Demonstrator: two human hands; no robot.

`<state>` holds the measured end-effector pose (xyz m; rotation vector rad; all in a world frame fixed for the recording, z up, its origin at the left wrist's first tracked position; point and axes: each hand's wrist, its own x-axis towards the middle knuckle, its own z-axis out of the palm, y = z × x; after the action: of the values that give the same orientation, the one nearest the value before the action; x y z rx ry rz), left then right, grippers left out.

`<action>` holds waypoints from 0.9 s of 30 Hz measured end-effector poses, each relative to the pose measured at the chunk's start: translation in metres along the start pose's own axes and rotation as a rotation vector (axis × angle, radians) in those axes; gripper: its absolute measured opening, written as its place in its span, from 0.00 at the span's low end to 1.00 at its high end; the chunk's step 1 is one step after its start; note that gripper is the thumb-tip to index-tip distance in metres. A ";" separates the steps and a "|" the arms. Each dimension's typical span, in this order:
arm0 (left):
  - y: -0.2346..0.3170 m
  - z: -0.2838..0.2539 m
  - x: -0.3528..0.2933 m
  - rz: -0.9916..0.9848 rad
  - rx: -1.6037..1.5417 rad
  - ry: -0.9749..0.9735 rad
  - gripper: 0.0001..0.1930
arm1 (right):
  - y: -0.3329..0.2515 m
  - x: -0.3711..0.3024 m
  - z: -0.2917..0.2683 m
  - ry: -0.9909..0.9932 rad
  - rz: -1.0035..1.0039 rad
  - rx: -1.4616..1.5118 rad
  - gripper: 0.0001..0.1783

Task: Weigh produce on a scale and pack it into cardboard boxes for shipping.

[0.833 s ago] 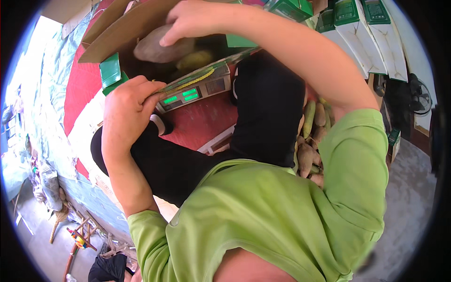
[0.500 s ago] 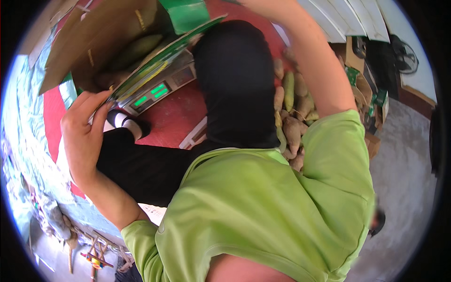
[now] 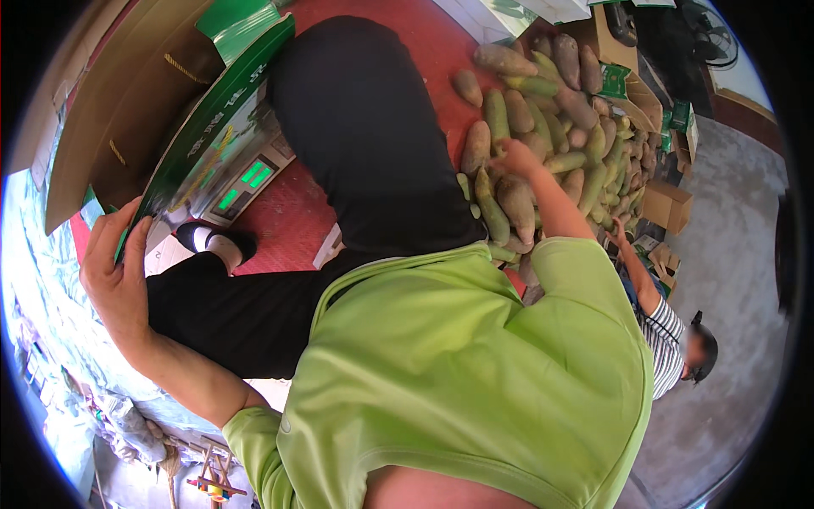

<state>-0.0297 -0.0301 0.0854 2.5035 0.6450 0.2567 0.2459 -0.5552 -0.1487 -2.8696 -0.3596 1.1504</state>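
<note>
My left hand (image 3: 114,254) grips the edge of a green-printed flap, thumb and fingers on either side. The flap belongs to a large cardboard box (image 3: 127,110) standing on a scale (image 3: 242,191) with lit green displays. From here the flap hides the box's contents. At right my right hand (image 3: 519,159) is down on a heap of thick green and brownish cucumbers (image 3: 517,208). Its fingers are curled at the end of a green cucumber (image 3: 495,114); how firmly they hold it is hard to see.
My black-trousered knee (image 3: 365,127) stands between box and heap, over a red floor covering (image 3: 288,216). Another person in a striped shirt (image 3: 666,339) reaches to the heap's far right side. Open cardboard boxes (image 3: 666,204) and a fan (image 3: 710,34) stand beyond.
My right hand has come down from the upper edge onto the cucumbers. My left hand still holds the flap, which now stands steeper. The view has shifted, showing more heap and the other person.
</note>
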 end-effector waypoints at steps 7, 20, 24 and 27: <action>-0.001 -0.004 0.000 -0.018 0.003 0.014 0.09 | 0.071 -0.036 0.051 -0.134 0.174 -0.203 0.56; 0.000 -0.005 -0.003 -0.001 -0.065 -0.007 0.08 | 0.014 -0.037 0.030 0.024 0.128 -0.143 0.48; -0.004 -0.007 -0.006 0.017 -0.039 0.002 0.08 | -0.015 -0.005 -0.002 0.291 -0.165 0.017 0.47; -0.005 -0.006 -0.004 0.021 -0.037 -0.009 0.07 | -0.066 0.007 -0.048 0.451 -0.352 0.203 0.47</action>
<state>-0.0375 -0.0255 0.0877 2.4757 0.6058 0.2626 0.2705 -0.4869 -0.1112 -2.6345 -0.6447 0.4396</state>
